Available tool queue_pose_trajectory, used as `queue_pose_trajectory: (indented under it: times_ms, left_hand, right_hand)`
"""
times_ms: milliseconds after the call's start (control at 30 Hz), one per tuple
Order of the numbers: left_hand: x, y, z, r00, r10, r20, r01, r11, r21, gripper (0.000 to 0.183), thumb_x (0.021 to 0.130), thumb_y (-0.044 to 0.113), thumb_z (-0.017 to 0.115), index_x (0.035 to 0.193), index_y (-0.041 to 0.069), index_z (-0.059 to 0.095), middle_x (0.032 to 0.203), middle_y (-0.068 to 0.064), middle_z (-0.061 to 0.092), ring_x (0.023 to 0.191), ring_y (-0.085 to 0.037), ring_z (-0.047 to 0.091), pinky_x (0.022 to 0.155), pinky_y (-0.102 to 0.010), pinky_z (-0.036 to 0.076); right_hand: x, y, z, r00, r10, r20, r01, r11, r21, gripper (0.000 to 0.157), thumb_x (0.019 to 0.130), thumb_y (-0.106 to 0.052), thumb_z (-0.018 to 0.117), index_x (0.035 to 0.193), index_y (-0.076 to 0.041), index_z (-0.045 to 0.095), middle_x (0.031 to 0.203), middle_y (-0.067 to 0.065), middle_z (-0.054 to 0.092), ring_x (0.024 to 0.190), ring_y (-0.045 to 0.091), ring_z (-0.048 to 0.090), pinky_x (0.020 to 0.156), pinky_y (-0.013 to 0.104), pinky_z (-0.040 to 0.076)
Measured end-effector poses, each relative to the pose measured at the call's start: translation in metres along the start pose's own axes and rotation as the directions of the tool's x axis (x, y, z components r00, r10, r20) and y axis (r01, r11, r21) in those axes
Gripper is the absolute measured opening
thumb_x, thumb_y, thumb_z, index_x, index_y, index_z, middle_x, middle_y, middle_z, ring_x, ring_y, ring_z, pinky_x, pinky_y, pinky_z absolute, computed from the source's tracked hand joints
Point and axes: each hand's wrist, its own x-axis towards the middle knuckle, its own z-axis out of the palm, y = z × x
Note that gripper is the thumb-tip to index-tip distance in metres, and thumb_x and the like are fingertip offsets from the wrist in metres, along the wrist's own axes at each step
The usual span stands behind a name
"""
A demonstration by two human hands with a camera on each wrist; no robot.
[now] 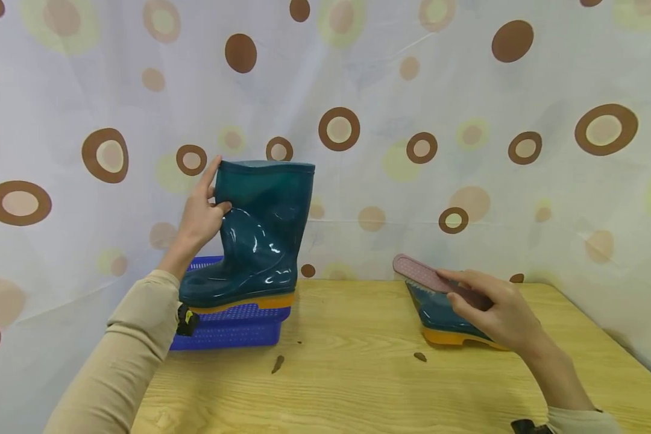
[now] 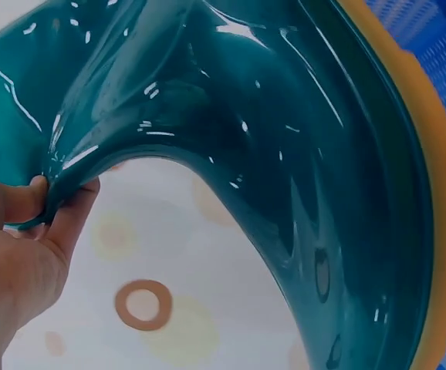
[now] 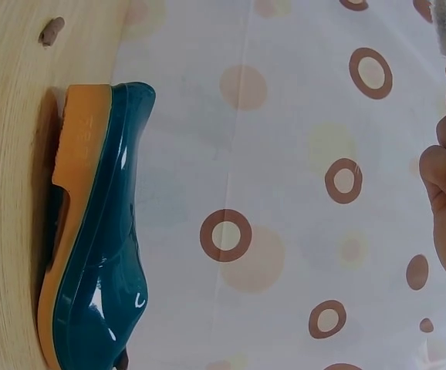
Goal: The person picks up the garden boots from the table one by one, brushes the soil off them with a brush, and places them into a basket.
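A glossy teal rubber boot (image 1: 260,241) with an orange sole is upright at the left, low over a blue plastic basket (image 1: 233,336). My left hand (image 1: 199,214) pinches the front edge of its shaft. The left wrist view shows thumb and fingers on either side of the rubber, which creases there. My right hand (image 1: 501,304) grips a pink brush (image 1: 420,274), its pale bristles facing down. Below and behind that hand sits a second piece of teal footwear (image 3: 103,254), orange sole on the table; the hand partly hides it in the head view.
Dark brown bits (image 1: 278,363) lie on the light wooden table (image 1: 352,386), with another clump (image 1: 420,357) near the footwear at the right. A white curtain (image 1: 358,72) with brown and beige dots hangs close behind the table's back edge.
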Motion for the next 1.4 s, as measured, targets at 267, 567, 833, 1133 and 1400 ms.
queue_pose_trajectory:
  times_ms: [267,567,833,1133,1400]
  left_hand:
    - [-0.002,-0.025,-0.008,0.997,-0.050,0.062,0.043,0.994,0.099,0.089,0.095,-0.008,0.045,0.158,0.043,0.007,0.168,-0.002,0.010,0.146,-0.046,0.029,0.103,-0.061,0.044]
    - [-0.006,-0.050,-0.015,0.984,-0.097,0.152,0.083,0.992,0.094,0.091,0.097,-0.008,0.046,0.159,0.041,0.001,0.168,-0.012,0.007,0.144,-0.049,0.029,0.107,-0.066,0.038]
    - [0.002,-0.054,0.003,0.952,-0.181,0.248,0.143,0.976,0.163,0.087,0.099,-0.002,0.047,0.159,0.039,-0.002,0.166,-0.019,0.012,0.145,-0.050,0.027,0.112,-0.068,0.028]
    - [-0.013,-0.091,0.025,0.941,-0.268,0.207,0.237,0.958,0.162,0.085,0.096,-0.006,0.042,0.161,0.025,-0.005,0.168,-0.012,-0.002,0.152,-0.044,0.006,0.120,-0.064,0.014]
    - [-0.016,-0.102,0.031,0.941,-0.320,0.112,0.286,0.927,0.243,0.088,0.098,-0.002,0.044,0.159,0.025,-0.013,0.159,-0.024,0.028,0.116,-0.041,0.056,0.090,-0.049,0.053]
  right_hand:
    - [-0.002,-0.002,-0.001,1.000,0.002,0.025,-0.002,1.000,0.000,0.053,0.069,0.021,0.069,0.119,0.003,0.069,0.077,-0.009,0.056,0.056,-0.005,0.036,0.046,0.013,0.031]
    - [-0.002,-0.004,-0.003,0.999,0.000,0.038,0.000,1.000,-0.002,0.054,0.070,0.019,0.070,0.121,0.002,0.069,0.075,-0.010,0.053,0.055,-0.006,0.035,0.046,0.013,0.030]
    - [-0.004,-0.005,-0.002,0.999,0.015,0.034,-0.014,1.000,-0.018,0.053,0.070,0.018,0.071,0.121,0.001,0.069,0.075,-0.011,0.053,0.055,-0.005,0.035,0.046,0.013,0.030]
    - [-0.007,-0.005,-0.001,0.999,0.002,0.036,-0.002,1.000,0.001,0.053,0.070,0.018,0.070,0.120,0.002,0.069,0.076,-0.010,0.055,0.055,-0.006,0.036,0.046,0.013,0.030]
    - [-0.005,-0.002,0.001,0.999,-0.019,0.048,0.019,1.000,0.004,0.052,0.069,0.018,0.070,0.119,0.003,0.069,0.071,-0.012,0.050,0.055,-0.007,0.033,0.046,0.012,0.029]
